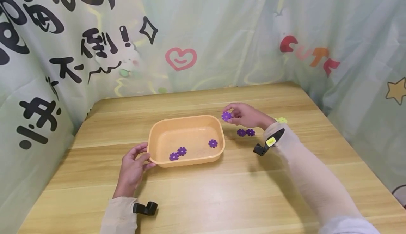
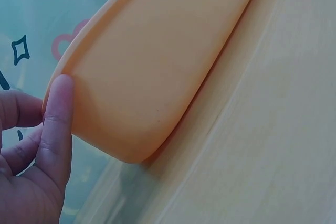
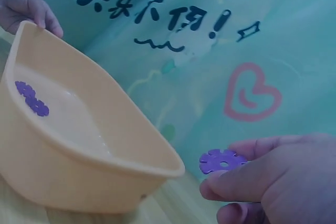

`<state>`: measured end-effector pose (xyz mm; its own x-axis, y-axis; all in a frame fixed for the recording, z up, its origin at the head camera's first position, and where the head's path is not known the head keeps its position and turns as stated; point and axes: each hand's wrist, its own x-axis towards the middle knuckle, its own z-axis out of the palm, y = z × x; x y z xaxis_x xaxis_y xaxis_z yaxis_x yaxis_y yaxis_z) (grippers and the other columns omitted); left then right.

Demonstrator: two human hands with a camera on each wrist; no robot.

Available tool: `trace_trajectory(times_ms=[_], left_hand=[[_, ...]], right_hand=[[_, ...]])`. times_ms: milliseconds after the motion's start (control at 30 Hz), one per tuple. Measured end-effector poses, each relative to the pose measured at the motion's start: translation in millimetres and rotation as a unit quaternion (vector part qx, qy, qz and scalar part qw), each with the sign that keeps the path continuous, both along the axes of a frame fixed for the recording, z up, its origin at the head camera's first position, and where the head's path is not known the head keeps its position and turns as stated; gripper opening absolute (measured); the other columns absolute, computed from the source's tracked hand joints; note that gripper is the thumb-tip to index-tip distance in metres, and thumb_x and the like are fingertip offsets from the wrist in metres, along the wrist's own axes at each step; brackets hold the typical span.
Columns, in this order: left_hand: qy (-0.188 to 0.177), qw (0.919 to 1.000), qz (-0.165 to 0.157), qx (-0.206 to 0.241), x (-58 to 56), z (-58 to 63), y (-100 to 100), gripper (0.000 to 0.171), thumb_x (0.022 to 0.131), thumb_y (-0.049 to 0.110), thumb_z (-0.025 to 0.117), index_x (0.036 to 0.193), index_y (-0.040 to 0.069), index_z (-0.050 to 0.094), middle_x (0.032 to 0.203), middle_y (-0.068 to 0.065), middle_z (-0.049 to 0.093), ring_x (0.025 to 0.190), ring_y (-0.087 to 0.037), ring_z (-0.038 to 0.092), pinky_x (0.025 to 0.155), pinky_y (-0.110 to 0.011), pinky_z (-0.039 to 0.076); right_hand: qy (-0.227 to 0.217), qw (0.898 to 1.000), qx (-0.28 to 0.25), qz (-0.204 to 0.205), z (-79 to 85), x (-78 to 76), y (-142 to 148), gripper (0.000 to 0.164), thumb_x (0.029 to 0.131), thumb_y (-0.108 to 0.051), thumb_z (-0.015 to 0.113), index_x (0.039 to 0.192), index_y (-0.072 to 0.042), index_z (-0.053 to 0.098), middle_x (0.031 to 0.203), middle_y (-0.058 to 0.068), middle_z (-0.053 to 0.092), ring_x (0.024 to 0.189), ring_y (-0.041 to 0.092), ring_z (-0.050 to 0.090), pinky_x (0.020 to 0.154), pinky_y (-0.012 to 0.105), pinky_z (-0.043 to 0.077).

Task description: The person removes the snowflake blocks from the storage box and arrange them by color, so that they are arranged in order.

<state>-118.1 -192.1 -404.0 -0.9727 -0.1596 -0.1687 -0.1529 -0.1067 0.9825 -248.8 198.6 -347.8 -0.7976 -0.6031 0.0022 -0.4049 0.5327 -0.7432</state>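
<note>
An orange plastic basin (image 1: 187, 163) sits on the wooden table, with three purple snowflake discs (image 1: 213, 143) lying in it. At its left end my left hand (image 1: 133, 167) holds the rim; in the left wrist view the thumb (image 2: 59, 108) presses on the basin wall (image 2: 142, 66). Just beyond the basin's right end, my right hand (image 1: 245, 115) pinches a purple snowflake disc (image 1: 226, 116) between thumb and fingers, above the table. The right wrist view shows this disc (image 3: 220, 161) held nearly flat, apart from the basin rim.
Two more purple discs (image 1: 241, 133) lie side by side on the table (image 1: 203, 198), below the right hand. Behind the right wrist a yellow-green piece (image 1: 281, 120) is partly hidden. A printed curtain (image 1: 222, 33) hangs around the table's back and sides.
</note>
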Motion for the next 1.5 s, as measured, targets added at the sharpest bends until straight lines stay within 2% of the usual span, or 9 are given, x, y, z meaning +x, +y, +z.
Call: trace_trajectory(times_ms=[100, 167, 333, 533, 733, 967, 1133, 1367, 1500], left_hand=[[0.001, 1.0, -0.001, -0.001, 0.3, -0.1, 0, 0.042, 0.092, -0.012, 0.05, 0.133, -0.008, 0.044, 0.117, -0.013, 0.041, 0.076, -0.01, 0.053, 0.068, -0.027, 0.061], [0.002, 1.0, -0.001, -0.001, 0.6, 0.1, 1, 0.041, 0.092, -0.012, 0.05, 0.133, -0.008, 0.044, 0.117, -0.013, 0.041, 0.076, -0.01, 0.053, 0.068, -0.027, 0.061], [0.003, 1.0, 0.0, -0.001, 1.7, 0.4, 0, 0.042, 0.092, -0.012, 0.05, 0.133, -0.008, 0.044, 0.118, -0.014, 0.041, 0.077, -0.011, 0.054, 0.068, -0.027, 0.061], [0.0, 1.0, 0.0, -0.007, 2.9, -0.1, 0, 0.042, 0.092, -0.011, 0.05, 0.134, -0.007, 0.045, 0.119, -0.014, 0.041, 0.079, -0.013, 0.054, 0.068, -0.027, 0.061], [-0.002, 1.0, 0.0, -0.008, 3.2, -1.6, -1, 0.041, 0.092, -0.011, 0.05, 0.133, -0.006, 0.046, 0.118, -0.013, 0.042, 0.079, -0.013, 0.055, 0.068, -0.027, 0.061], [-0.003, 1.0, -0.001, -0.003, 2.5, -0.8, -2, 0.041, 0.093, -0.011, 0.049, 0.133, -0.006, 0.045, 0.118, -0.014, 0.042, 0.079, -0.013, 0.055, 0.068, -0.027, 0.061], [0.002, 1.0, -0.003, 0.002, 2.3, 0.0, 0, 0.042, 0.092, -0.012, 0.049, 0.134, -0.008, 0.044, 0.117, -0.014, 0.041, 0.078, -0.011, 0.054, 0.068, -0.027, 0.061], [0.003, 1.0, -0.003, 0.006, 2.0, 0.7, 0, 0.041, 0.093, -0.012, 0.049, 0.133, -0.008, 0.043, 0.117, -0.013, 0.04, 0.077, -0.01, 0.054, 0.067, -0.026, 0.061], [0.007, 0.9999, -0.007, 0.004, 1.5, 0.0, 0, 0.042, 0.093, -0.012, 0.05, 0.134, -0.008, 0.044, 0.117, -0.013, 0.041, 0.077, -0.01, 0.054, 0.067, -0.027, 0.061]], right_hand=[[0.002, 1.0, -0.012, -0.02, -4.9, 3.5, 8, 0.036, 0.091, -0.005, 0.067, 0.125, -0.002, 0.057, 0.088, 0.014, 0.066, 0.082, 0.038, 0.062, 0.064, 0.034, 0.056], [0.004, 0.999, -0.013, -0.029, -8.7, 4.2, 14, 0.036, 0.09, -0.005, 0.067, 0.125, -0.002, 0.057, 0.088, 0.016, 0.066, 0.078, 0.035, 0.062, 0.061, 0.034, 0.056], [0.0, 0.999, -0.003, -0.053, -18.1, 5.9, 30, 0.037, 0.09, -0.005, 0.067, 0.125, -0.003, 0.057, 0.086, 0.013, 0.067, 0.076, 0.024, 0.061, 0.062, 0.032, 0.054], [-0.011, 0.996, 0.007, -0.087, -29.7, 11.4, 55, 0.039, 0.088, -0.001, 0.067, 0.126, -0.001, 0.056, 0.084, 0.011, 0.066, 0.076, 0.025, 0.06, 0.063, 0.032, 0.051], [-0.004, 0.995, 0.03, -0.099, -36.8, 16.5, 75, 0.039, 0.087, -0.001, 0.068, 0.124, 0.001, 0.057, 0.08, 0.009, 0.065, 0.071, 0.021, 0.057, 0.058, 0.028, 0.048], [0.014, 0.993, 0.066, -0.094, -44.9, 17.7, 88, 0.038, 0.085, 0.0, 0.069, 0.121, 0.002, 0.058, 0.076, 0.003, 0.061, 0.068, 0.019, 0.055, 0.056, 0.028, 0.048], [0.006, 0.991, 0.085, -0.1, -50.2, 18.7, 95, 0.035, 0.086, -0.002, 0.07, 0.119, -0.001, 0.06, 0.076, 0.002, 0.06, 0.069, 0.018, 0.055, 0.061, 0.029, 0.049], [0.011, 0.985, 0.132, -0.11, -53.9, 20.5, 100, 0.033, 0.088, -0.005, 0.07, 0.119, -0.004, 0.061, 0.088, 0.005, 0.063, 0.087, 0.025, 0.06, 0.079, 0.044, 0.055], [0.016, 0.984, 0.142, -0.11, -55.2, 22.1, 101, 0.031, 0.088, -0.007, 0.069, 0.119, -0.005, 0.061, 0.09, 0.007, 0.063, 0.089, 0.027, 0.06, 0.081, 0.047, 0.054]])
